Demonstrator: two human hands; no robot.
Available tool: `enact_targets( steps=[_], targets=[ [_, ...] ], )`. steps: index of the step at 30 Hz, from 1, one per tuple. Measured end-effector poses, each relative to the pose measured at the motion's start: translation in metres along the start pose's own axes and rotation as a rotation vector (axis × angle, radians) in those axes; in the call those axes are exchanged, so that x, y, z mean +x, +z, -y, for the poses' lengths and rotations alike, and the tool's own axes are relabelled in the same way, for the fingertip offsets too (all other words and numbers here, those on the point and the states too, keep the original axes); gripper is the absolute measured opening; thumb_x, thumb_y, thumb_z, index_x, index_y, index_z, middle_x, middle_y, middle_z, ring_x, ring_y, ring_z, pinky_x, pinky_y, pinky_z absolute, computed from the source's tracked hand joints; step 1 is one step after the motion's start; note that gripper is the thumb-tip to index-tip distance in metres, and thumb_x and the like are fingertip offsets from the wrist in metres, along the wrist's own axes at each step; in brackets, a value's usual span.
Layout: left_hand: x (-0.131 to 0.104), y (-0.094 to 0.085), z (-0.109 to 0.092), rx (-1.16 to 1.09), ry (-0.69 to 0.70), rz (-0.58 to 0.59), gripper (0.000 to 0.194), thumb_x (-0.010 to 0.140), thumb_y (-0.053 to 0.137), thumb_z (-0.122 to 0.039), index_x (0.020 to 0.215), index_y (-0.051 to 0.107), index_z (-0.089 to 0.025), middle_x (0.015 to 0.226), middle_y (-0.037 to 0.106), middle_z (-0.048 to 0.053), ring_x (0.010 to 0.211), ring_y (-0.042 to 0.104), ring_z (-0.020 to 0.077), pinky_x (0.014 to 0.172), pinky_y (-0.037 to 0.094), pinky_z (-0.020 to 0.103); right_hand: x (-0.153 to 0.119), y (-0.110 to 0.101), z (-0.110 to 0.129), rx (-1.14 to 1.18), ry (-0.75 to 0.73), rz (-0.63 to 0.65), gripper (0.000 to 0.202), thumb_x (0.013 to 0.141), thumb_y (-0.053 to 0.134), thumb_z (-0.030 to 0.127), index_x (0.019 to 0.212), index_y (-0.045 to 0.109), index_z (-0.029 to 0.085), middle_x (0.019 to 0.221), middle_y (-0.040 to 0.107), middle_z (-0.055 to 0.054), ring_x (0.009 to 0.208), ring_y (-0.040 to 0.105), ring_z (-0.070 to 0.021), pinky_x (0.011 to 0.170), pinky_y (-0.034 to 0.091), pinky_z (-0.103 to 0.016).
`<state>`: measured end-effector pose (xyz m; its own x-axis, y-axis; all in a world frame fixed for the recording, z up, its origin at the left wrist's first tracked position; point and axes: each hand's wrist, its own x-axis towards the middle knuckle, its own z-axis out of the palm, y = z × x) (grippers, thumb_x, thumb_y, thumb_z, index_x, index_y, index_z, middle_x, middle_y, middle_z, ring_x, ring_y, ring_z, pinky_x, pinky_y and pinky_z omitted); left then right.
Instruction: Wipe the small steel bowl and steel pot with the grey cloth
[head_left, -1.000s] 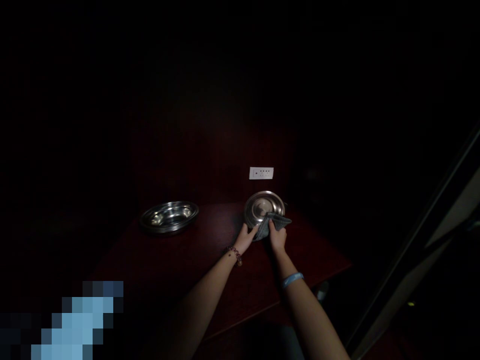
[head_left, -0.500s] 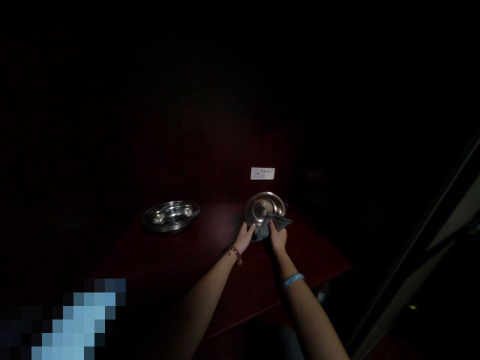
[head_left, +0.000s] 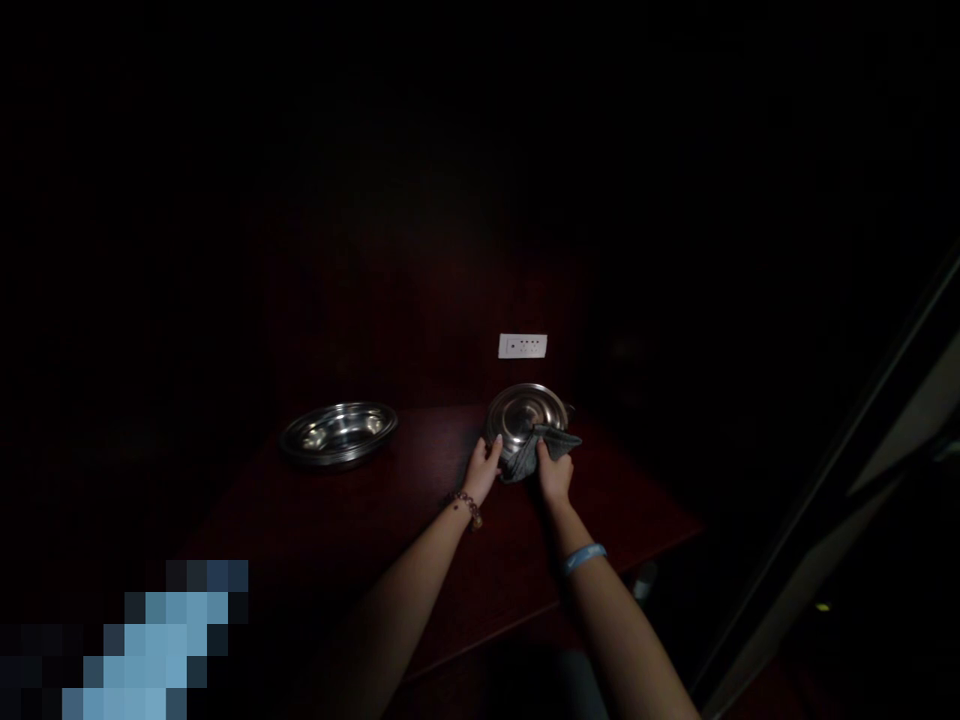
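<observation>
Just below the wall socket (head_left: 523,346), the metal dish (head_left: 527,410) tilts toward you. Your right hand (head_left: 555,473) pinches the grey cloth (head_left: 520,464) against its near edge. Your left hand (head_left: 482,470) has shifted slightly up the rim, suggesting a re-hold; I cannot tell whether that grip is closed.

Your left hand (head_left: 481,474): room leftward over red tabletop (head_left: 420,490), as far as wide dish (head_left: 341,437); ahead, round dish (head_left: 527,412), then wall (head_left: 442,340).
</observation>
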<state>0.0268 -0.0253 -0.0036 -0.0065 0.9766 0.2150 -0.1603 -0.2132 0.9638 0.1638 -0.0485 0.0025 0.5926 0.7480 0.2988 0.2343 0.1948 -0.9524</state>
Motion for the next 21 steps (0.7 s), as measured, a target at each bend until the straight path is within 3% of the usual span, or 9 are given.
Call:
enact_targets(
  steps=[7, 17, 21],
  targets=[
    [0.0039, 0.0032, 0.0071, 0.008, 0.093, 0.127, 0.040, 0.067, 0.075, -0.041, 0.092, 0.066, -0.012, 0.101, 0.070, 0.014, 0.102, 0.063, 0.0266, 0.096, 0.045, 0.043, -0.0017, -0.0003, 0.0006, 0.017, -0.007, 0.002, 0.037, 0.076, 0.063, 0.043, 0.086, 0.076, 0.010, 0.089, 0.075, -0.016, 0.088, 0.072, -0.0280, 0.071, 0.053, -0.028],
    [0.0051, 0.0043, 0.0057, -0.033, 0.098, 0.077, 0.034, 0.070, 0.071, -0.039, 0.089, 0.066, -0.012, 0.091, 0.071, 0.011, 0.095, 0.064, 0.0235, 0.089, 0.048, 0.038, -0.0032, -0.0009, 0.0028, 0.009, -0.006, 0.010, 0.035, 0.076, 0.064, 0.043, 0.085, 0.076, 0.011, 0.088, 0.075, -0.016, 0.087, 0.072, -0.0275, 0.070, 0.053, -0.027],
    [0.0072, 0.0027, 0.0063, -0.036, 0.098, -0.049, 0.034, 0.070, 0.067, -0.047, 0.077, 0.060, -0.014, 0.074, 0.067, 0.005, 0.075, 0.063, 0.0179, 0.073, 0.050, 0.032, -0.0042, -0.0006, 0.0049, 0.020, -0.012, 0.024, 0.035, 0.076, 0.064, 0.043, 0.085, 0.076, 0.011, 0.089, 0.075, -0.015, 0.088, 0.072, -0.0269, 0.071, 0.053, -0.027]
  ],
)
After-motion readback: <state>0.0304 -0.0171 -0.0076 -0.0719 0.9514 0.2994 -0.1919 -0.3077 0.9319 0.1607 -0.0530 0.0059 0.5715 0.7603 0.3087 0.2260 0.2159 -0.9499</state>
